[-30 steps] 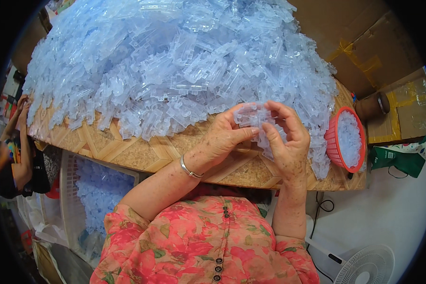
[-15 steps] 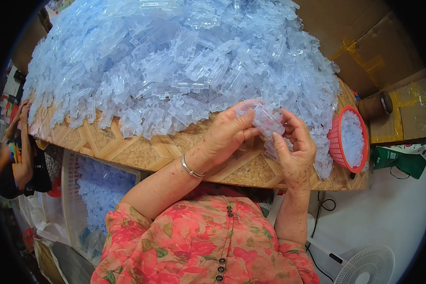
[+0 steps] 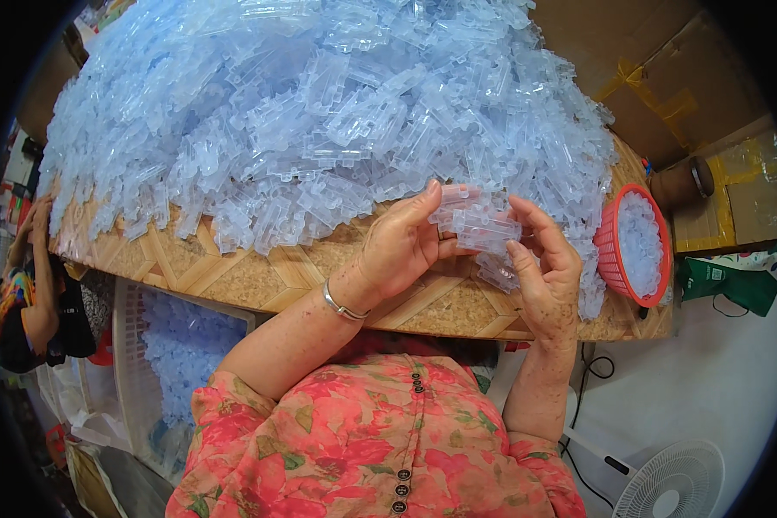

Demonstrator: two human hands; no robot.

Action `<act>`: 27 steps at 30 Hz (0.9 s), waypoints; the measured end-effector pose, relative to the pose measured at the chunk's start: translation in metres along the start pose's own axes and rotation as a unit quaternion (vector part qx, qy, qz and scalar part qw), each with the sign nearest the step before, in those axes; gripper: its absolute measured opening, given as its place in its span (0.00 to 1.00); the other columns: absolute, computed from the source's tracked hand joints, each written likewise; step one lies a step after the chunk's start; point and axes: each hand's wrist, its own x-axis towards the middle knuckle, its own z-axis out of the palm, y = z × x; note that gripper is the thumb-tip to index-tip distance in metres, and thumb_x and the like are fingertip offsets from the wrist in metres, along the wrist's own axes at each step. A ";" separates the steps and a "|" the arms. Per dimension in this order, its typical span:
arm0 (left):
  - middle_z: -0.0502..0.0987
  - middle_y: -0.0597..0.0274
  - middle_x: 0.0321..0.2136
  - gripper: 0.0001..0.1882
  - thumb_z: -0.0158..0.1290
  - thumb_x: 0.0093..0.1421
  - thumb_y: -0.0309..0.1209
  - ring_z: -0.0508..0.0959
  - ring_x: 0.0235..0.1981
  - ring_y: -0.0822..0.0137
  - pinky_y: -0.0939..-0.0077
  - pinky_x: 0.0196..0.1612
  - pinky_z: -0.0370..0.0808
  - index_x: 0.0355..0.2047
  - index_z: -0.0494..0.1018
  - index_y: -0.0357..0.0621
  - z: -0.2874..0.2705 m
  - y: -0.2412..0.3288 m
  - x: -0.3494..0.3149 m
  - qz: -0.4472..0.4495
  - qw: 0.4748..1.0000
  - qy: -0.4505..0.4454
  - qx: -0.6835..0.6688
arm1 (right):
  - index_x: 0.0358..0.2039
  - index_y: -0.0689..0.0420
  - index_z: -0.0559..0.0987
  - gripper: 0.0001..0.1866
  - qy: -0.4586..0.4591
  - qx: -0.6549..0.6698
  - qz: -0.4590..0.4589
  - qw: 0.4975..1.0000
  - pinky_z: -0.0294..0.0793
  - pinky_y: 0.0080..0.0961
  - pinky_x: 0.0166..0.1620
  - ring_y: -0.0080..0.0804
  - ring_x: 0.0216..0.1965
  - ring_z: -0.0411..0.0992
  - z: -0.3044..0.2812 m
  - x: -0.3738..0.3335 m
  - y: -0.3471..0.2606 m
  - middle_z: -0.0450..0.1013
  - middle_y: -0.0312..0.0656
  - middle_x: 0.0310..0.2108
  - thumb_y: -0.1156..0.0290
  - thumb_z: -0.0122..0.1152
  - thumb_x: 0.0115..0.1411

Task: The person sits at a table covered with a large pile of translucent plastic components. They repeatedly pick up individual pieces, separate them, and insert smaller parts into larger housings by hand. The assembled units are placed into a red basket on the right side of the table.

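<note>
A clear plastic molded piece (image 3: 482, 226) with rows of narrow segments is held up between my hands, above the table's near edge. At its left end is my left hand (image 3: 401, 242), thumb raised along the edge and fingers behind, partly visible through the plastic. My right hand (image 3: 546, 272) pinches the right end between thumb and fingers. More clear pieces (image 3: 497, 271) lie just below it, partly hidden by the right hand. Beyond my hands, a large heap of similar bluish clear pieces (image 3: 319, 121) covers most of the table (image 3: 259, 281).
Right of my hands, a red plastic basket (image 3: 610, 246) holds small clear parts. Cardboard boxes (image 3: 699, 207) stand behind it. A white crate (image 3: 129, 345) of bluish parts sits below the table at left. Another person's arms (image 3: 36, 250) show at far left; a fan (image 3: 673, 483) stands lower right.
My left thumb has lifted from the middle of the piece to its left edge, and the left hand has opened somewhat. The piece now lies flatter, its segments more in view.
</note>
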 end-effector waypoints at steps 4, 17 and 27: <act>0.71 0.50 0.60 0.31 0.31 0.76 0.49 0.74 0.59 0.58 0.58 0.61 0.73 0.63 0.64 0.33 -0.001 -0.001 0.001 0.010 1.000 0.004 0.001 | 0.58 0.59 0.76 0.25 0.006 -0.001 0.011 1.000 0.74 0.23 0.51 0.24 0.46 0.74 -0.002 -0.001 -0.001 0.77 0.41 0.48 0.84 0.58 0.59; 0.71 0.41 0.59 0.30 0.32 0.76 0.47 0.76 0.56 0.52 0.60 0.60 0.74 0.64 0.63 0.33 -0.006 -0.002 0.000 0.026 1.000 0.004 -0.001 | 0.44 0.58 0.82 0.23 0.072 -0.212 -0.070 0.972 0.74 0.28 0.48 0.35 0.43 0.74 -0.026 0.006 -0.012 0.78 0.42 0.43 0.89 0.52 0.49; 0.71 0.40 0.59 0.30 0.34 0.76 0.47 0.77 0.54 0.54 0.61 0.59 0.75 0.64 0.62 0.33 0.001 -0.001 -0.002 -0.006 1.000 0.008 0.018 | 0.40 0.61 0.81 0.22 0.046 -0.269 -0.128 0.953 0.71 0.37 0.56 0.47 0.49 0.73 -0.046 0.078 -0.017 0.78 0.49 0.44 0.85 0.44 0.47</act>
